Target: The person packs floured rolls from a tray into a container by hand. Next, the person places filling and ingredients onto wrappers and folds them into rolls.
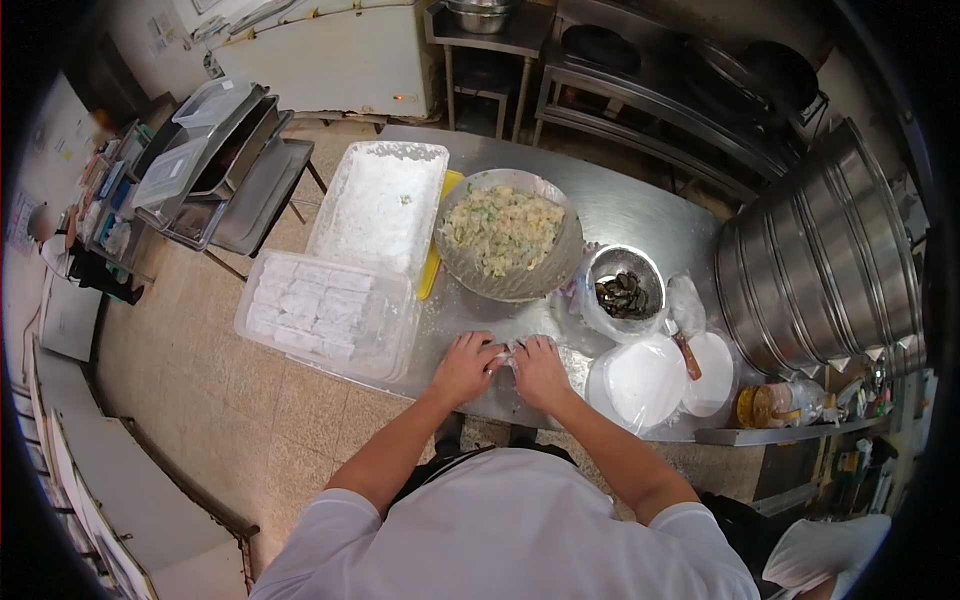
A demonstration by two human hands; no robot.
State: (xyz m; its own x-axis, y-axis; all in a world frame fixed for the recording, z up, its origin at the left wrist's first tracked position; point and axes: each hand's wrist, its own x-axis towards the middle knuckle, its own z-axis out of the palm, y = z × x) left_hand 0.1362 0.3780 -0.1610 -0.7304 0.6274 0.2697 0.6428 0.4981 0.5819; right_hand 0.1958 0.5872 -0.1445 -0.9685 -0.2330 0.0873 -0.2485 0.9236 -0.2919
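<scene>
Fingers of the left hand (466,368) and right hand (541,374) pinch a whitish piece (511,352), floured rolls (311,309) already boxed leftward, plentiful chopped filling (505,226) unused beyond them.

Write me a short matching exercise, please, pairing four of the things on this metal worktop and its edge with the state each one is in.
Column 1
1. Large bowl
2. Small bowl
3. Shallow tray
4. Bottle

Column 2
A. Coated with white powder
B. Has amber liquid in it
C. Filled with a pale, green-flecked mixture
D. Holds dark pieces

Right pairs: 1-C, 2-D, 3-A, 4-B
</scene>
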